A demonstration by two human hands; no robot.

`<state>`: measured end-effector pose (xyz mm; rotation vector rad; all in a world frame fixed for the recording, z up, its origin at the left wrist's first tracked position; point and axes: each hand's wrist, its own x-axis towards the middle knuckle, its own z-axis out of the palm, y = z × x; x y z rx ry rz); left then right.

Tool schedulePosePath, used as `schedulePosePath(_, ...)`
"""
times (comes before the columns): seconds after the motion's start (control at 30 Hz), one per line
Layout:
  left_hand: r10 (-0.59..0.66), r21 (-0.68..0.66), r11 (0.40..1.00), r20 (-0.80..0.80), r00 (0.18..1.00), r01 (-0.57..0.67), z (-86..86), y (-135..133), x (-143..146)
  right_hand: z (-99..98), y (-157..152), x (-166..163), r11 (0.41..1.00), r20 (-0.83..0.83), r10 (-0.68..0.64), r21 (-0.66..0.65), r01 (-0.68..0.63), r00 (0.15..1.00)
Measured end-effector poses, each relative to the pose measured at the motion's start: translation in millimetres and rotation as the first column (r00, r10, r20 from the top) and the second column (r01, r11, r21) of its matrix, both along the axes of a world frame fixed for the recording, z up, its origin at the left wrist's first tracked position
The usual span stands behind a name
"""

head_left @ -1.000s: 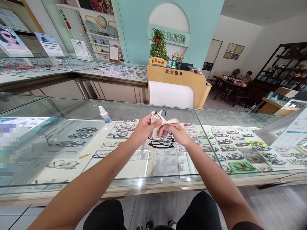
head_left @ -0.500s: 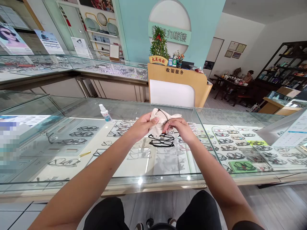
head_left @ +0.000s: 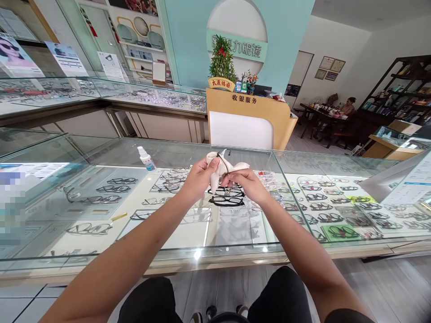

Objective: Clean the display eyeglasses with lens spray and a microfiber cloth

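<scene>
Above the glass counter, my left hand (head_left: pixel 201 177) is closed on a pale cloth (head_left: pixel 239 166), thumb on top. Dark-framed eyeglasses (head_left: pixel 226 167) are partly wrapped in the cloth; a thin dark part sticks up past it, and the rest is hidden. My right hand (head_left: pixel 247 183) is closed at the near right side of the eyeglasses, fingertips pinching the frame. The cloth's loose end lies against its fingers. Just below both hands, black eyeglasses (head_left: pixel 226 200) are seen at the counter.
A white spray bottle (head_left: pixel 146 159) stands on the counter at left. The glass display counter (head_left: pixel 188 229) holds rows of spectacle frames. At right a white sign (head_left: pixel 409 184) leans over the glass. Behind are a wooden cash desk (head_left: pixel 283 112) and a seated person (head_left: pixel 348 107).
Both hands have shifted slightly left with the cloth and eyeglasses. The cloth has folded differently, and a thin dark piece now shows above it.
</scene>
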<state>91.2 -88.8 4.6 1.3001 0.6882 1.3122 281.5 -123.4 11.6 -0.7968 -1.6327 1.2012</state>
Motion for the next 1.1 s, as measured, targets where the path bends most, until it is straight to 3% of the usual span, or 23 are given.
schedulePosePath(0.17,-0.177,-0.023,0.984,0.008,0.984,0.177,9.1,2,-7,3.6,2,6,0.997,-0.102,-0.081,-0.022,0.080,0.991)
schedulePosePath(0.3,-0.280,0.009,0.960,-0.031,0.959,0.281,15.1,-4,-5,0.1,3,5,0.996,-0.138,-0.074,-0.058,0.066,0.988)
schedulePosePath(0.47,-0.206,0.045,0.978,0.008,0.978,0.206,11.7,-8,3,-6.1,-1,-6,0.996,-0.106,-0.035,-0.086,0.026,0.994)
schedulePosePath(0.63,-0.143,-0.008,0.990,0.029,0.989,0.144,9.9,-4,-1,-5.2,-4,-10,0.997,-0.097,-0.032,-0.079,0.024,0.995)
schedulePosePath(0.93,-0.398,-0.003,0.917,-0.012,0.917,0.398,16.7,1,-13,-2.0,-2,0,0.993,-0.213,-0.073,-0.112,0.050,0.974)
schedulePosePath(1.1,-0.309,0.012,0.951,0.006,0.951,0.308,11.5,-3,-4,-6.3,-7,-11,0.997,-0.126,-0.021,-0.071,0.012,0.992)
